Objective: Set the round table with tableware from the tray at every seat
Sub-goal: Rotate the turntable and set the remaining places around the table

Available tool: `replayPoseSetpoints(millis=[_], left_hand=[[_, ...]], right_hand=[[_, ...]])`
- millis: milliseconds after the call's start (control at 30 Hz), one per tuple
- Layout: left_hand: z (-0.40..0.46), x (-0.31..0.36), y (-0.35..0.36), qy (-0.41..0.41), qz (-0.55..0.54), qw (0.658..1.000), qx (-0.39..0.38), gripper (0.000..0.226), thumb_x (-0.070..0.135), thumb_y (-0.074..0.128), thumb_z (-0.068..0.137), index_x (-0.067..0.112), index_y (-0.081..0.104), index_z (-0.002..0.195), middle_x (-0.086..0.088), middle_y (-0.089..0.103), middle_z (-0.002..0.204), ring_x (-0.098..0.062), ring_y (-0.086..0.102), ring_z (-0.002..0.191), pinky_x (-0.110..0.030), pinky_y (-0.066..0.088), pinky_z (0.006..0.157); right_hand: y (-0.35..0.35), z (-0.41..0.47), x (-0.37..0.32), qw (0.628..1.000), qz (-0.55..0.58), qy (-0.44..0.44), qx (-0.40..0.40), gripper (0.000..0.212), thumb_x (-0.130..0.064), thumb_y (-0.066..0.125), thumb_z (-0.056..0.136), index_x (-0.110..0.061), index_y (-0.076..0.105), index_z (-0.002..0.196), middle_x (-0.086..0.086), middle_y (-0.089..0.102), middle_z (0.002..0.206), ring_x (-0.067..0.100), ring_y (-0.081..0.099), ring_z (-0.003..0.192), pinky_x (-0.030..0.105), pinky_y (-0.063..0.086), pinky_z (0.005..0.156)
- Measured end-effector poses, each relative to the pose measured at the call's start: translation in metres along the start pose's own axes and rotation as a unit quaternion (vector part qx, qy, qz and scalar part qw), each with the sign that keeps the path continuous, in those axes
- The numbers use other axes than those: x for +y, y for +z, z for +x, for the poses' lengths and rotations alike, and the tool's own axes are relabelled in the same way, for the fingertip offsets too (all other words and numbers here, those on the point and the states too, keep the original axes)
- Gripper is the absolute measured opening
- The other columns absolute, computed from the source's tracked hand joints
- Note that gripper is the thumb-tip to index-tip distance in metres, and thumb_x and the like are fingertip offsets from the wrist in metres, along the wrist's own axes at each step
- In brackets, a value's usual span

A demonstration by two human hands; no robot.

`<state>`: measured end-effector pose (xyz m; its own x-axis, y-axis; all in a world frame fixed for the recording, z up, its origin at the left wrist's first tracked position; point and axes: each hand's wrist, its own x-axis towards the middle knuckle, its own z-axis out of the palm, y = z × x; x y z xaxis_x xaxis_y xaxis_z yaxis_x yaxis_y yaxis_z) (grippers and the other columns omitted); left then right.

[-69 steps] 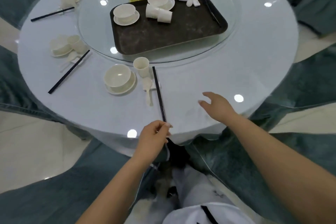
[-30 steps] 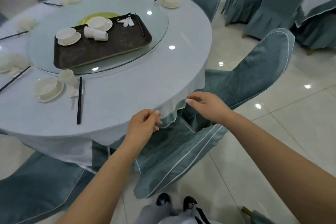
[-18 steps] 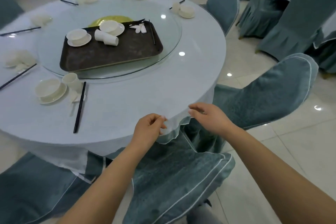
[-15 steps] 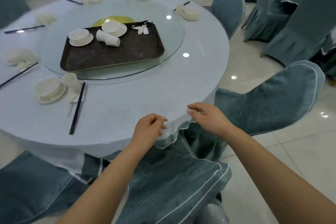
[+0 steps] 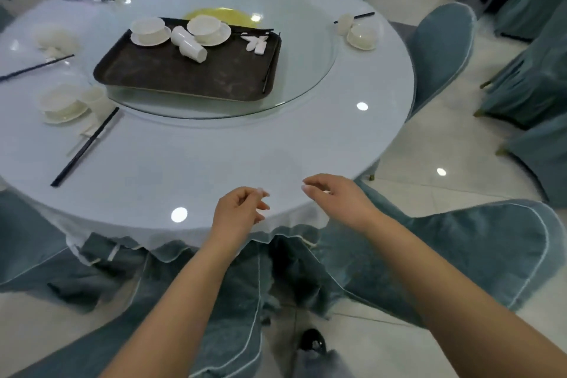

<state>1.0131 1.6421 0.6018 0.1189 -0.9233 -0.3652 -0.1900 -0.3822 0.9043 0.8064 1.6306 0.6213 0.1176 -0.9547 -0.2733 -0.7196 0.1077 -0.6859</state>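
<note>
Both hands hover over the near edge of the round table [image 5: 214,159], fingers loosely curled and holding nothing: left hand [image 5: 239,212], right hand [image 5: 334,196]. The tray [image 5: 190,77] sits on the glass turntable [image 5: 306,70], well apart, bearing two bowls on saucers [image 5: 150,31], two cups lying on their sides [image 5: 188,44], and what appear to be spoons [image 5: 256,41]. Risk: a long reach across the table could roll the lying cups or turn the turntable.

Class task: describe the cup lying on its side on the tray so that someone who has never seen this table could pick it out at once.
Find the dark tray on the glass turntable. Two bowls on saucers stand at its far edge; the cup lies just in front, between them. It alone is tipped over.
</note>
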Motion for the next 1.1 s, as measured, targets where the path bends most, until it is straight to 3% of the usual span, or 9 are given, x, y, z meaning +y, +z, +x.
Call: replayPoseSetpoints(millis=[100,300,467,667,833,933,1100], left_hand=[[-0.002,0.004,0.015,-0.008,-0.006,1.000,0.025,0.020,0.030,0.056,0.096,0.024,0.072,0.086,0.010,0.071,0.073,0.002,0.060,0.052,-0.020,0.052,0.063],[0.009,0.003,-0.002,-0.023,-0.013,0.995,0.092,0.021,0.030,0.054,0.097,0.023,0.072,0.087,0.007,0.071,0.077,0.002,0.061,0.054,-0.014,0.046,0.059],[0.028,-0.001,-0.030,-0.037,-0.035,0.990,0.135,0.020,0.028,0.055,0.097,0.021,0.071,0.088,0.006,0.071,0.078,-0.003,0.062,0.059,-0.014,0.046,0.058],[0.047,-0.013,-0.071,-0.064,-0.057,0.983,0.164,0.020,0.029,0.054,0.097,0.023,0.071,0.087,0.007,0.072,0.077,-0.003,0.064,0.060,-0.016,0.047,0.061],[0.061,-0.026,-0.106,-0.104,-0.086,0.967,0.214,0.019,0.027,0.055,0.096,0.024,0.071,0.085,0.006,0.071,0.077,-0.007,0.065,0.065,-0.015,0.046,0.059],[0.076,-0.028,-0.122,-0.109,-0.085,0.962,0.235,0.018,0.027,0.056,0.096,0.025,0.071,0.085,0.009,0.071,0.073,-0.003,0.066,0.060,-0.012,0.047,0.053],[0.112,-0.019,-0.135,-0.129,-0.098,0.948,0.275,0.018,0.028,0.057,0.095,0.027,0.071,0.084,0.010,0.071,0.073,-0.004,0.066,0.061,-0.018,0.049,0.062]], right_hand=[[-0.021,0.018,0.011,1.000,-0.014,-0.024,-0.015,0.041,-0.046,0.048,0.098,-0.022,0.061,0.129,-0.012,0.062,0.129,0.005,0.054,0.117,0.021,0.037,0.092],[-0.017,0.062,-0.006,0.996,-0.020,-0.067,-0.059,0.032,-0.044,0.048,0.098,-0.026,0.067,0.117,-0.022,0.062,0.099,0.003,0.056,0.099,0.015,0.038,0.077],[0.009,0.098,-0.034,0.987,-0.052,-0.102,-0.109,0.032,-0.041,0.047,0.099,-0.025,0.067,0.118,-0.013,0.067,0.113,0.005,0.056,0.097,0.015,0.037,0.076],[0.040,0.138,-0.069,0.980,-0.066,-0.114,-0.148,0.032,-0.041,0.048,0.098,-0.019,0.069,0.106,-0.002,0.070,0.109,0.015,0.061,0.103,0.020,0.044,0.080],[0.065,0.182,-0.107,0.972,-0.064,-0.125,-0.186,0.026,-0.040,0.051,0.097,-0.026,0.070,0.109,-0.017,0.065,0.099,0.006,0.058,0.097,0.016,0.039,0.077],[0.081,0.221,-0.128,0.968,-0.077,-0.149,-0.185,0.027,-0.037,0.052,0.098,-0.024,0.069,0.113,-0.012,0.067,0.110,0.010,0.059,0.105,0.020,0.040,0.083],[0.109,0.309,-0.154,0.965,-0.124,-0.186,-0.137,0.043,-0.032,0.051,0.099,-0.017,0.052,0.138,-0.001,0.054,0.140,0.018,0.050,0.128,0.026,0.034,0.103]])
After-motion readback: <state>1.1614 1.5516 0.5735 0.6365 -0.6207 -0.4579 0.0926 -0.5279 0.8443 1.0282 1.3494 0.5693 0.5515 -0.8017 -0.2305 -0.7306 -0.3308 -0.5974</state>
